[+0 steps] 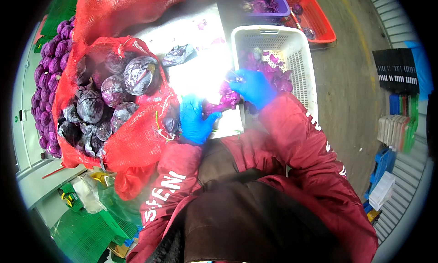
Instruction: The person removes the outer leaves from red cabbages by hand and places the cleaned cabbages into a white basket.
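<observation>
My left hand [196, 120], in a blue glove, rests at the near edge of the white work surface [207, 33], thumb spread from the fingers. Torn purple cabbage leaves [229, 98] lie between it and my right hand, touching or nearly touching its thumb side. My blue-gloved right hand [255, 88] is closed at the near left edge of a white basket [303, 80]. Something small and shiny shows at its fingertips, but glare hides what it is. Cabbage leaves [276, 76] lie inside the basket. Left of my hands, an open red mesh bag [137, 142] holds several red cabbages [140, 75].
A loose dark leaf [179, 54] lies on the glaring surface. Behind the white basket stand a purple crate [284, 5] and a red crate [326, 26]. Stacked purple cabbages [50, 80] rise at the far left. Crates and folded trays [392, 131] line the right wall.
</observation>
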Action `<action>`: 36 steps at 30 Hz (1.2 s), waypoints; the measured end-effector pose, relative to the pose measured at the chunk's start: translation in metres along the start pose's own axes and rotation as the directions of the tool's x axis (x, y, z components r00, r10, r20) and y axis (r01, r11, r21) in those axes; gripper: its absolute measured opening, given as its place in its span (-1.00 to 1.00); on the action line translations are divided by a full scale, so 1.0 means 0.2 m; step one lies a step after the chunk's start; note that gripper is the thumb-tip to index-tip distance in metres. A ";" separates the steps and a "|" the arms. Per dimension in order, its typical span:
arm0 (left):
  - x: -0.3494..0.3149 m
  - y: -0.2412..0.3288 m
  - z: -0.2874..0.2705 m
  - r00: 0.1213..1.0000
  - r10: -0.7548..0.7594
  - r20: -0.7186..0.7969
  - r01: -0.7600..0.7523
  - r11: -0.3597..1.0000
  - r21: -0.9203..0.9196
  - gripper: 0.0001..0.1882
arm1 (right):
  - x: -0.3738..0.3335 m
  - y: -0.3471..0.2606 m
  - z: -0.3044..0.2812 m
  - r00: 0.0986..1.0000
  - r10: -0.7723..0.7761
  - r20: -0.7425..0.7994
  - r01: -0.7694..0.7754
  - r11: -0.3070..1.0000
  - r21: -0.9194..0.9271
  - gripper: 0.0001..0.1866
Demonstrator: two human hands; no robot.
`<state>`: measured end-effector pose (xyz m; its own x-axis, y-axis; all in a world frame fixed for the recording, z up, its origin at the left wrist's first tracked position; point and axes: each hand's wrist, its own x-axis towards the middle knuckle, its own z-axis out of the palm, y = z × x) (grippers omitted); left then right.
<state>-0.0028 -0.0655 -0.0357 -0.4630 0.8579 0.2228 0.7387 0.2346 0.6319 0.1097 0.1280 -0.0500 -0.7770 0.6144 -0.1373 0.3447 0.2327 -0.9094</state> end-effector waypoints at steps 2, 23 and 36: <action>0.01 0.03 0.02 1.000 0.001 0.012 -0.002 0.999 0.052 -0.18 | 0.01 0.04 -0.03 1.000 0.017 0.017 -0.018 0.998 0.056 -0.58; 0.04 -0.10 -0.01 0.993 0.105 -0.059 -0.104 0.994 0.013 -0.34 | -0.07 -0.19 -0.08 0.981 -0.085 0.174 0.102 0.990 -0.095 -0.66; 0.25 0.18 0.09 0.865 -0.384 0.325 0.489 0.790 -0.369 -0.16 | -0.21 -0.14 -0.04 0.991 -0.086 -0.101 0.025 0.870 -0.492 -0.32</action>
<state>0.0092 -0.0053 -0.0148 -0.5247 0.8001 -0.2907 0.1765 0.4363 0.8823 0.1365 0.1018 -0.0167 -0.7463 0.6654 -0.0181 0.5395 0.5886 -0.6021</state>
